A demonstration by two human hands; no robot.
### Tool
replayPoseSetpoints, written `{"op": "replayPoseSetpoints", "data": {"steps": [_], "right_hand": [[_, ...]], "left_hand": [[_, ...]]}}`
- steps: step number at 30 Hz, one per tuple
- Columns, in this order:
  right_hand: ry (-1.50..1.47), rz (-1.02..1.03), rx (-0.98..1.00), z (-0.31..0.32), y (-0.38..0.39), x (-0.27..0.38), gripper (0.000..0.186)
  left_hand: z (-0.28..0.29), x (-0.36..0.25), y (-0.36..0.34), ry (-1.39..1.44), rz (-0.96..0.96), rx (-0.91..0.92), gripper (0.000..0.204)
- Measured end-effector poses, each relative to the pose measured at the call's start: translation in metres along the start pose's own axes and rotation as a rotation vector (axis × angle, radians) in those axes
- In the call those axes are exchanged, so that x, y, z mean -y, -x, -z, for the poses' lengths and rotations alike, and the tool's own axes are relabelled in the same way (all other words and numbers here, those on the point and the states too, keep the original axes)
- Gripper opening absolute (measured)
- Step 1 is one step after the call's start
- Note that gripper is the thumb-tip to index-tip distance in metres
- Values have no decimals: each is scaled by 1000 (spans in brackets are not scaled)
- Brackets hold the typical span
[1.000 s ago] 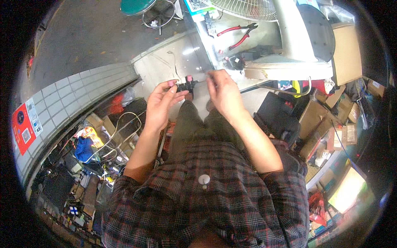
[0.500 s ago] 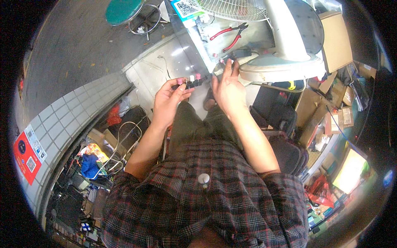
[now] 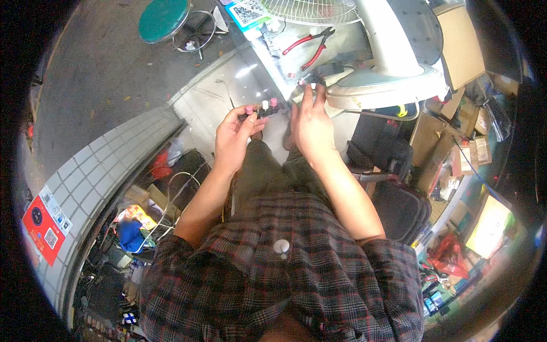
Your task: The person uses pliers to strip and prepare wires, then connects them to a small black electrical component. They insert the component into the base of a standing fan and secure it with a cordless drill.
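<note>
My left hand pinches a dark push-button switch strip with pink and white caps, above the gap between my knees. My right hand is at the counter edge beside the round base of a white electric fan. Its fingers are bent close together around something small that I cannot make out; a pinkish bit shows by the fingertips. Farther back on the counter lie cutting pliers with red handles, jaws toward the fan. The fan's wire grille lies at the far side.
A green round stool stands at the far left. A low white-tiled wall runs along the left. Cardboard boxes crowd the right, near dark bags or seats. Cables and mixed goods fill the lower left.
The view has shifted slightly, so the counter and stool sit a little differently. My left hand keeps hold of the switch strip. The right hand stays beside the fan base, its fingers slightly more bent.
</note>
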State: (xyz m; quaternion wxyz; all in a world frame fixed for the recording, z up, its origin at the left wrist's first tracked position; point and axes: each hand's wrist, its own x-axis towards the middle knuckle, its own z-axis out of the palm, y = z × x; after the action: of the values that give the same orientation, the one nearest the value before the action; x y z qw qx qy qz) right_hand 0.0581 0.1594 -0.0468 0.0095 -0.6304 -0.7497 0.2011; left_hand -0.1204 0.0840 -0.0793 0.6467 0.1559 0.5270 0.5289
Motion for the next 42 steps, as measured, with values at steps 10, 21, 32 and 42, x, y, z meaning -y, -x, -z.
{"op": "replayPoseSetpoints", "data": {"steps": [10,21,32,42], "right_hand": [[-375,440,35,40,67,24,62],[-840,485,-30,42,80,6,41],[-1440,216,165,33,111,-44,31],[-1723,42,159,79,168,-173,32]], "left_hand": [[-52,-19,-6,547,29,3,16],[-101,-44,27,447,-162,92,21],[-145,-6,84,212,-228,11,21],[-222,47,92,-108,-341,261,25]]}}
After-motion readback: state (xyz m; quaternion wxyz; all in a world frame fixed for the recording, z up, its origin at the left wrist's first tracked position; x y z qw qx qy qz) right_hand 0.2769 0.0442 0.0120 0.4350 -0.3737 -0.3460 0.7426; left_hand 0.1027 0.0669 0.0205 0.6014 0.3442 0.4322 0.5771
